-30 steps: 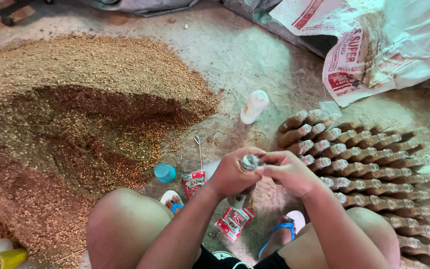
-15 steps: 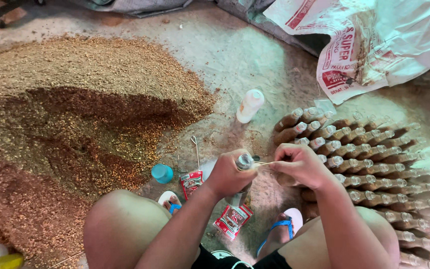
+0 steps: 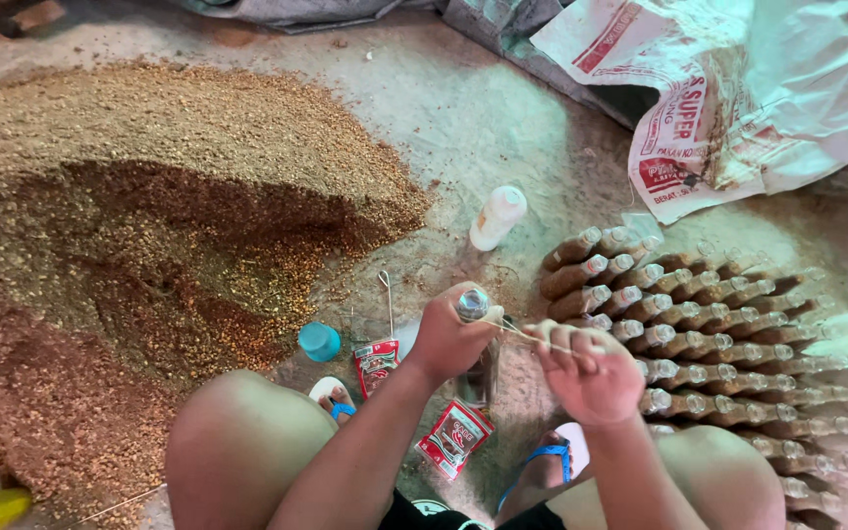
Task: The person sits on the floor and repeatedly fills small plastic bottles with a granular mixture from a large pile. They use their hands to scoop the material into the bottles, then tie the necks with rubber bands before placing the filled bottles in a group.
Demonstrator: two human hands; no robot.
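Below, left hand [image 3: 449, 339] grips bottle [image 3: 474, 306]; right hand [image 3: 586, 371] pinches string [image 3: 527, 336] (red sachets [image 3: 455, 438] underneath).

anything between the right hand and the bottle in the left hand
Nothing visible blocks it. The left hand grips the bottle, and only a thin band runs across the open gap from the bottle's neck to the right hand, which pinches its end. The stacked bottles lie behind, off to the side.
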